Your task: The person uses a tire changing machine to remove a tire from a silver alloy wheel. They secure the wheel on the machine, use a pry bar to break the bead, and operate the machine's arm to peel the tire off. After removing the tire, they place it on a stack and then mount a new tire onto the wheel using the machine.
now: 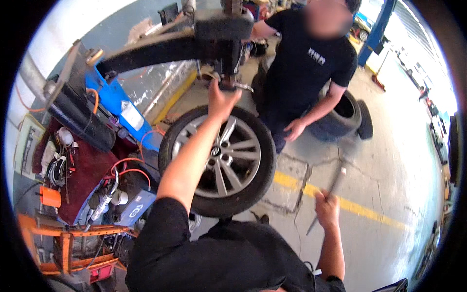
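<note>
A car wheel (pixel 236 171), with a black tire and a silver multi-spoke rim, lies face up in front of me on a tire changer. Over its far edge my left hand (pixel 224 100) reaches up and grips the lower end of the tire changer's mount head (pixel 228 80). Out to the right, my right hand (pixel 327 208) is closed round a long metal tire lever (pixel 336 181), held at a slant away from the wheel. The ends of my left fingers are partly hidden.
A person in a black shirt (pixel 311 63) stands just beyond the wheel, one arm lowered beside it. Behind them are loose tires (pixel 335 117). The machine's blue column (pixel 121 104) and heavy black arm (pixel 155 51) are at left, near a tool-covered bench (pixel 90 168) and orange frame (pixel 65 248).
</note>
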A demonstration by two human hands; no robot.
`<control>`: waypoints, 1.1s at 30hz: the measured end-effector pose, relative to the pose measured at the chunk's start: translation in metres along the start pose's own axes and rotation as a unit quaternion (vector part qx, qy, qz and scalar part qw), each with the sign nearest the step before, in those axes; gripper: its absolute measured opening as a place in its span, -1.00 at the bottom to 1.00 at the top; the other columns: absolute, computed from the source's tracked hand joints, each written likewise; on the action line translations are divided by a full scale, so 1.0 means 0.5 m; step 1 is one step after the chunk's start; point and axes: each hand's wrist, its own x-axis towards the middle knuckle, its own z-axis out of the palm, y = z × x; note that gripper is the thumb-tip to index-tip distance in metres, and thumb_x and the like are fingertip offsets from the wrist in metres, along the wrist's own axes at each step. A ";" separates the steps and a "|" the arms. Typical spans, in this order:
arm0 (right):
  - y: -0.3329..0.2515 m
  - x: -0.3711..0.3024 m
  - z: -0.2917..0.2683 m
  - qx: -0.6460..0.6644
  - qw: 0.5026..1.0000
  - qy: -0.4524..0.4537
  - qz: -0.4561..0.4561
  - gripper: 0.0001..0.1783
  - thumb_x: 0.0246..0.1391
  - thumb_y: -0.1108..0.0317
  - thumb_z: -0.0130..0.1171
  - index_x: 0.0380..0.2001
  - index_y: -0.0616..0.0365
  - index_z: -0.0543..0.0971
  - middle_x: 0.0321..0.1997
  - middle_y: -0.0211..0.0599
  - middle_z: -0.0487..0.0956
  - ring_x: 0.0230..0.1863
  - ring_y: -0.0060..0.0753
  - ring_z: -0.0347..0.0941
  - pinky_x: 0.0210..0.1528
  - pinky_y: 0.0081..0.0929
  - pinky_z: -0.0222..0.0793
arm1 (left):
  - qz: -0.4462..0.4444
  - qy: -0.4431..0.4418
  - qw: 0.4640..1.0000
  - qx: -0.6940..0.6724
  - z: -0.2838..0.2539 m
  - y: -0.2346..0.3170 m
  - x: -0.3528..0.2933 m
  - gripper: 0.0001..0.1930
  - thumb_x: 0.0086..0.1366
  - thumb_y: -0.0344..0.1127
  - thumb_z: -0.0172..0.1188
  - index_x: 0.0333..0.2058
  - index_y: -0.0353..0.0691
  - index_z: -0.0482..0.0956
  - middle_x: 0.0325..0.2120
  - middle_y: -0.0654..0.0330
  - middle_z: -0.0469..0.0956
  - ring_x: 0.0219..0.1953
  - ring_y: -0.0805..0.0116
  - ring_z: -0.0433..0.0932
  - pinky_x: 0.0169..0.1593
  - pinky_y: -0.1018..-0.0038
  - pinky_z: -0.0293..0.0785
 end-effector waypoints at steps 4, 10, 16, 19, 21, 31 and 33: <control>-0.114 0.059 0.206 -0.127 0.983 -0.127 -0.032 -0.31 0.34 -0.25 0.28 -0.06 0.31 0.59 -0.41 0.13 0.68 -0.30 0.10 0.69 -0.20 0.00 0.55 | -0.014 -0.061 0.998 0.016 -0.003 0.022 0.171 0.11 0.08 0.10 0.61 0.45 -0.31 0.22 0.26 -0.25 0.53 0.31 -0.20 0.54 0.36 0.08 0.46; -0.094 0.155 0.422 -0.277 0.915 -0.210 -0.205 -0.32 0.50 -0.24 -0.01 -0.01 0.34 0.36 -0.33 0.26 0.70 -0.22 0.41 0.70 -0.16 0.20 0.62 | -0.050 -0.116 0.991 0.034 0.018 -0.008 0.196 -0.25 0.07 0.10 0.63 0.10 -0.27 0.59 -0.02 -0.14 0.74 0.08 -0.15 0.71 0.16 0.11 0.61; -0.153 0.225 0.605 -0.308 0.867 -0.218 -0.326 -0.24 0.51 -0.14 0.01 0.45 0.26 0.26 -0.27 0.08 0.72 -0.27 0.12 0.74 -0.21 -0.05 0.69 | -0.058 -0.146 0.987 0.025 0.000 -0.055 0.183 -0.40 0.09 0.12 0.61 -0.08 -0.24 0.70 -0.17 -0.07 0.77 -0.02 -0.05 0.75 0.07 0.14 0.61; -0.176 0.284 0.683 -0.323 0.852 -0.230 -0.341 -0.12 0.50 -0.15 0.03 0.62 0.15 0.10 -0.18 0.10 0.71 -0.20 0.05 0.75 -0.20 -0.13 0.69 | -0.092 -0.183 0.977 0.057 0.014 -0.051 0.155 -0.46 0.16 0.14 0.58 -0.05 -0.14 0.77 -0.15 0.11 0.81 -0.08 0.20 0.78 0.08 0.27 0.60; -0.196 0.316 0.715 -0.308 0.854 -0.241 -0.343 -0.13 0.49 -0.14 0.05 0.65 0.04 0.08 -0.10 0.15 0.67 -0.13 0.05 0.73 -0.19 -0.17 0.69 | -0.075 -0.203 0.975 0.051 0.021 -0.046 0.131 -0.43 0.17 0.05 0.59 0.01 -0.23 0.73 -0.10 0.12 0.80 -0.07 0.25 0.78 0.11 0.30 0.60; -0.230 0.366 0.826 -0.300 0.816 -0.259 -0.421 -0.10 0.39 -0.04 0.22 0.62 0.07 0.17 -0.09 0.06 0.62 -0.23 -0.05 0.66 -0.26 -0.26 0.65 | -0.116 -0.197 0.973 0.014 0.071 -0.142 0.074 -0.41 0.24 -0.13 0.57 0.16 -0.29 0.65 -0.07 0.20 0.79 -0.02 0.40 0.74 0.13 0.38 0.61; -0.231 0.372 0.846 -0.315 0.801 -0.253 -0.441 -0.10 0.37 -0.03 0.24 0.61 0.07 0.18 -0.13 0.03 0.62 -0.24 -0.08 0.66 -0.29 -0.28 0.64 | -0.101 -0.190 0.977 -0.008 0.074 -0.154 0.071 -0.42 0.23 -0.13 0.58 0.16 -0.27 0.65 -0.06 0.20 0.78 0.00 0.39 0.74 0.14 0.37 0.60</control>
